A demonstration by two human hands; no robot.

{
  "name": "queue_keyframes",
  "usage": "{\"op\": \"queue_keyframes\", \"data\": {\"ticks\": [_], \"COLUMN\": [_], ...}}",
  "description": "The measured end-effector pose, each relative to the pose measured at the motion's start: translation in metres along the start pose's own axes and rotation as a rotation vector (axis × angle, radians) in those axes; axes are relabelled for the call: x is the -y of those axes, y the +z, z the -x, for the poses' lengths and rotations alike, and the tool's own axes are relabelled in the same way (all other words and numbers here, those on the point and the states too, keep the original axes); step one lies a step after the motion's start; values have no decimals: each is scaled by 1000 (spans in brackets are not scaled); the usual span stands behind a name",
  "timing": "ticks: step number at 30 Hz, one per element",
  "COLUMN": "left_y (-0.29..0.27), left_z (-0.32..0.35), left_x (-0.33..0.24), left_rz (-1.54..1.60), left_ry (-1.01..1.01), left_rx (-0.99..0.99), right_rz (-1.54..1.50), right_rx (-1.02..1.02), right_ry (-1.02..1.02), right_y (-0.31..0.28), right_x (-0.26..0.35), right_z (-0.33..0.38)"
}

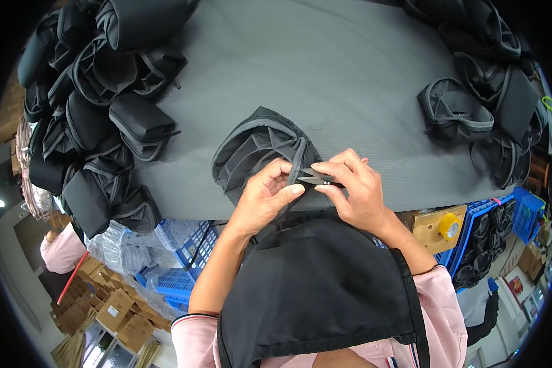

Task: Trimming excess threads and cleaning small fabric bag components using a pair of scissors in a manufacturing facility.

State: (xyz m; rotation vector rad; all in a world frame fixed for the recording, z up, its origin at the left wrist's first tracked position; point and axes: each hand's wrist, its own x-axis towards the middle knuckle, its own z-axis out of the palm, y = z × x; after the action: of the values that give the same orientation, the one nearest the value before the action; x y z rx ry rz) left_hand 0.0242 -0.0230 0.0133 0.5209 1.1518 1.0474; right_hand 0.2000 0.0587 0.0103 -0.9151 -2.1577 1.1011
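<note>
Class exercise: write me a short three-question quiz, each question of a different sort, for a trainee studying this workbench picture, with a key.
1. True or false: the right hand holds small black thread snips.
2. Which does the left hand pinch? A) the grey-trimmed edge of the black fabric pouch B) a cardboard box C) a blue crate
3. Fill in: the larger heap of black fabric pouches lies on the person's ____ side of the grey table mat.

Key: 1 true; 2 A; 3 left.
</note>
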Motion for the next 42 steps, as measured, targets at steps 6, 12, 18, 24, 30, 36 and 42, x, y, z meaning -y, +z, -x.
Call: {"op": "queue_keyframes", "data": {"ticks": [6, 12, 18, 24, 30, 36, 42], "left_y": [3, 6, 8, 12, 18, 17, 20], "left_z": [1, 2, 11, 27, 30, 40, 40], "left_x": [4, 3, 4, 21, 3, 14, 10], "left_rz": [17, 24, 12, 321, 412, 492, 507], "left_ry": [41, 59, 71, -246, -170, -158, -125], "left_rx": [5, -14, -48, -265, -412, -346, -348], "right_rz": [148, 81, -137, -976, -1010, -906, -409], "right_rx": [-39, -144, -90, 88, 163, 24, 65], "right_ry": [-172, -143, 75, 701, 561, 573, 310], "right_y": [0, 2, 5, 34, 42, 30, 11], "right_x": [2, 5, 9, 4, 4, 15, 12], "right_z": [-4, 2, 3, 14, 21, 22, 21]}}
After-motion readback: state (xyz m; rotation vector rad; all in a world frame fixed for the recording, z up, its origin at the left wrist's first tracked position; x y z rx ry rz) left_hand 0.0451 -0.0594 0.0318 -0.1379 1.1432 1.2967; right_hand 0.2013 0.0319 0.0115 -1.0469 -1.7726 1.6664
